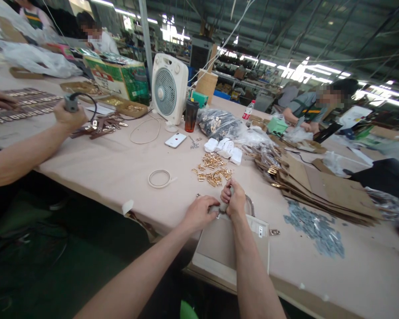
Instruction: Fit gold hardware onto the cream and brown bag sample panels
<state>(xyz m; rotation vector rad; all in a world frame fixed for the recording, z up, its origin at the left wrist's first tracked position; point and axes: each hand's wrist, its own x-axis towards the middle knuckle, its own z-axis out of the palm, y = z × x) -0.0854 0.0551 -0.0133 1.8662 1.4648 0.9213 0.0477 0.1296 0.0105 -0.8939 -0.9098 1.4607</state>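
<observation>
A beige handbag (pixel 216 243) lies at the table's front edge, with part of its curved handle (pixel 250 204) showing beyond my right wrist. My right hand (pixel 233 200) is closed round a greyish tool (pixel 223 206), mostly hidden by the fingers, at the bag's top edge. Bent over that same edge, my left hand (pixel 202 212) grips the bag near the handle's base, its fingertips close to the tool. Gold-coloured buckles (pixel 214 170) lie in a loose pile just beyond both hands. A small metal fitting (pixel 274 231) sticks out at the bag's right side.
Left of the pile lies a coiled strip (pixel 159 178). Farther back are a phone (pixel 175 140), a fan (pixel 169 88) and a dark cup (pixel 190 116). Brown panels (pixel 319 181) and grey pieces (pixel 315 228) lie right. A co-worker's hand (pixel 69 110) holds a corded tool at left.
</observation>
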